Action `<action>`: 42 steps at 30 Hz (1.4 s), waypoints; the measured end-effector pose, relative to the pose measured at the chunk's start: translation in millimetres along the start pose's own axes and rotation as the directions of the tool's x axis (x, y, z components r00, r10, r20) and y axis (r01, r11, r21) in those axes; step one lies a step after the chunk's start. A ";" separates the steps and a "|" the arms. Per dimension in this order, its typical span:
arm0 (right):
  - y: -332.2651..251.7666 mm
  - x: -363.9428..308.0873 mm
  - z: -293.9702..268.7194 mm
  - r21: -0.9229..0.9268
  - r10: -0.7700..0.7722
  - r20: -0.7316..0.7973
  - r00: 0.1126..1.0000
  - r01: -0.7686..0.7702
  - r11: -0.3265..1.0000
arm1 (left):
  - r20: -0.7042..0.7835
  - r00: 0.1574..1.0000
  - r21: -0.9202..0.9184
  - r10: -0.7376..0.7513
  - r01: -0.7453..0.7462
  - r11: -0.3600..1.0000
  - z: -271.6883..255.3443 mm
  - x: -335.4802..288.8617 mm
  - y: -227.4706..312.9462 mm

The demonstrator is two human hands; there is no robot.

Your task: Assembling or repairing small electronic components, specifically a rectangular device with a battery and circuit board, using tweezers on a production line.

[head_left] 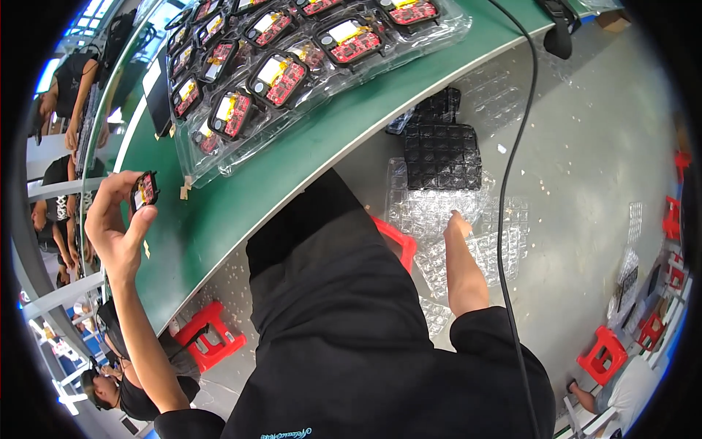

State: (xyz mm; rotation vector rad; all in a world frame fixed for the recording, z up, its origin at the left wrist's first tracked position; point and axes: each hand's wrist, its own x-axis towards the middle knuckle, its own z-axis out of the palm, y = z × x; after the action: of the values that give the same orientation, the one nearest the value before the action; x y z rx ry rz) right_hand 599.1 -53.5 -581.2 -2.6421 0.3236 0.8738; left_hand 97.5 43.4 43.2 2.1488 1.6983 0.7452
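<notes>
Between the thumb and fingers of my left hand [117, 223], I pinch a small black-framed electronic module [145, 190] with a red circuit board and yellow tape. It is held up over the left part of the green table [270, 175]. My right hand [458, 224] is low on the right, beyond the table edge, over clear plastic trays [504, 234] on the floor. Its fingers are mostly hidden, and I cannot tell whether it touches the trays. Several similar modules [278, 77] sit in a clear plastic tray [241, 155] on the table.
A black cable [503, 219] hangs down across the view. Black trays [443, 157] lie on the floor beside the clear ones. Red stools [210, 336] stand near the table and further right [604, 355]. Other people [135, 384] are at the left, another at the lower right.
</notes>
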 end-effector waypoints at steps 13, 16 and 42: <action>36.7 91.6 41.9 0.285 0.142 0.412 0.900 -0.275 0.918 | -0.080 0.991 -0.034 0.106 -0.109 0.993 35.8 43.4 65.7; 31.5 98.6 32.8 0.472 -0.018 0.348 0.937 -0.158 0.867 | -0.039 0.973 -0.047 0.229 -0.231 0.972 32.4 60.4 74.4; -83.2 -142.8 -469.7 0.715 -0.660 -0.481 0.577 0.694 0.086 | 0.177 0.856 -0.016 0.486 -0.491 0.871 58.1 66.2 67.6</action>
State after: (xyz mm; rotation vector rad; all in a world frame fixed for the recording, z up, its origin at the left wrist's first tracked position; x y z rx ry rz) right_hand 763.5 -142.5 -119.8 -1.4530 -0.4149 0.1681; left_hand 195.9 94.7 45.6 2.6166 1.0826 0.6248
